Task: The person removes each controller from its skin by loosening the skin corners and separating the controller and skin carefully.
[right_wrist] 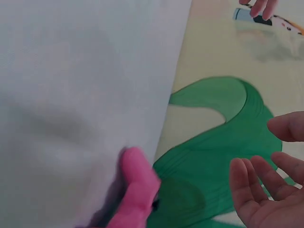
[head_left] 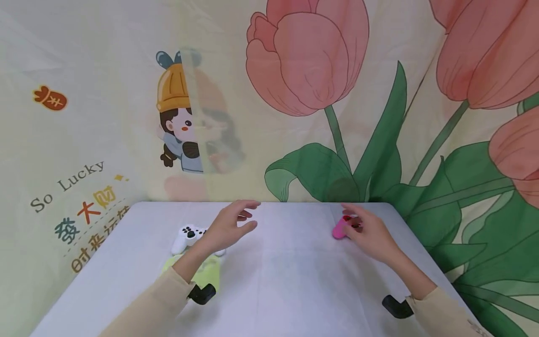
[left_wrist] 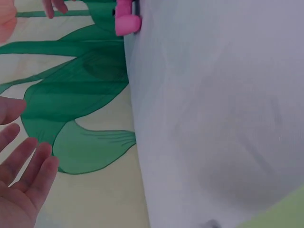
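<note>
My left hand [head_left: 229, 227] hovers over the left half of the table, fingers loosely bent and apart, holding nothing. Below and left of it lies a white game controller [head_left: 181, 242], partly hidden by the hand and forearm. Against the controller's near side is a yellow-green object [head_left: 212, 271], mostly covered by the sleeve; its kind is unclear. On the right, my right hand [head_left: 372, 236] is in the air with spread, relaxed fingers. Beyond it sits a pink game controller [head_left: 338, 230], partly hidden behind the fingers. In the right wrist view the pink controller [right_wrist: 137, 180] stands apart from the hand [right_wrist: 270, 194].
A white cloth covers the table [head_left: 290, 281], whose far edge meets a hanging curtain [head_left: 236, 28] printed with tulips and a cartoon figure. Black wrist devices [head_left: 203, 294] show at both sleeves.
</note>
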Demonstrator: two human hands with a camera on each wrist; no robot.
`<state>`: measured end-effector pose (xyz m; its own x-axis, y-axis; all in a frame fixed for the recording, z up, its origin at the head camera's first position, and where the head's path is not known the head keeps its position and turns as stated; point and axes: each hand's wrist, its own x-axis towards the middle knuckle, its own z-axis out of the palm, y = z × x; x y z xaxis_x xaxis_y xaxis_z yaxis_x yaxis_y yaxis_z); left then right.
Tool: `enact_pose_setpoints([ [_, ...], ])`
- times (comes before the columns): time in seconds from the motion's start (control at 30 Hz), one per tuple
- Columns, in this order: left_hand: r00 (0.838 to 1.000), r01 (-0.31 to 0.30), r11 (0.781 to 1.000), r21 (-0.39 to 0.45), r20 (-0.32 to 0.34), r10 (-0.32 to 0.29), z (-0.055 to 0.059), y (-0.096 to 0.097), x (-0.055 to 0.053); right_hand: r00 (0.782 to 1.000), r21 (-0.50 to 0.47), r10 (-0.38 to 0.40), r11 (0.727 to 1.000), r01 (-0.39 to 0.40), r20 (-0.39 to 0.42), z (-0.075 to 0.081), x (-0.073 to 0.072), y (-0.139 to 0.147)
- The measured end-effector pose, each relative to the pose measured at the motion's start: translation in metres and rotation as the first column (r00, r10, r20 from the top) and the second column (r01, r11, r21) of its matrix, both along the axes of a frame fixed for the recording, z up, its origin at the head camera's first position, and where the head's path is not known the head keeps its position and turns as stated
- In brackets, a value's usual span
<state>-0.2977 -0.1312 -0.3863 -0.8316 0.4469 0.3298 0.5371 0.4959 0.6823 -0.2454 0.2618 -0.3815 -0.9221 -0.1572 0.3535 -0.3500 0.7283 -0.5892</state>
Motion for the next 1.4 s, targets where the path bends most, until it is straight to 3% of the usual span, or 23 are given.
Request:
enact_pose_setpoints([
  [0.2, 0.997, 0.048, 0.999, 0.021, 0.056, -0.049, -0.021, 0.036, -0.002, 0.995, 0.002, -0.095, 0.995, 0.095, -0.02, -0.02, 0.014, 0.04],
  [0.4, 0.988, 0.12, 0.992, 0.03, 0.09, -0.122, -0.04, 0.079, -0.011, 0.987, 0.003, -0.157, 0.988, 0.157, -0.047, -0.042, 0.025, 0.072],
  [0.57, 0.982, 0.143, 0.988, 0.06, 0.113, -0.149, -0.052, 0.113, -0.02, 0.979, 0.026, -0.204, 0.979, 0.204, -0.006, -0.057, 0.028, 0.086],
  [0.77, 0.972, 0.145, 0.985, 0.088, 0.175, -0.159, -0.061, 0.154, -0.034, 0.96, 0.009, -0.257, 0.966, 0.257, 0.114, -0.069, 0.022, 0.102],
  [1.03, 0.948, 0.154, 0.981, 0.121, 0.263, -0.182, -0.072, 0.201, -0.047, 0.898, -0.044, -0.287, 0.947, 0.319, 0.334, -0.081, 0.01, 0.111],
  [1.2, 0.929, 0.113, 0.983, 0.145, 0.336, -0.157, -0.08, 0.221, -0.052, 0.864, -0.1, -0.262, 0.937, 0.334, 0.429, -0.085, 0.005, 0.111],
  [1.4, 0.926, 0.086, 0.99, 0.109, 0.357, -0.12, -0.09, 0.239, -0.054, 0.831, -0.127, -0.252, 0.925, 0.357, 0.496, -0.09, 0.0, 0.114],
])
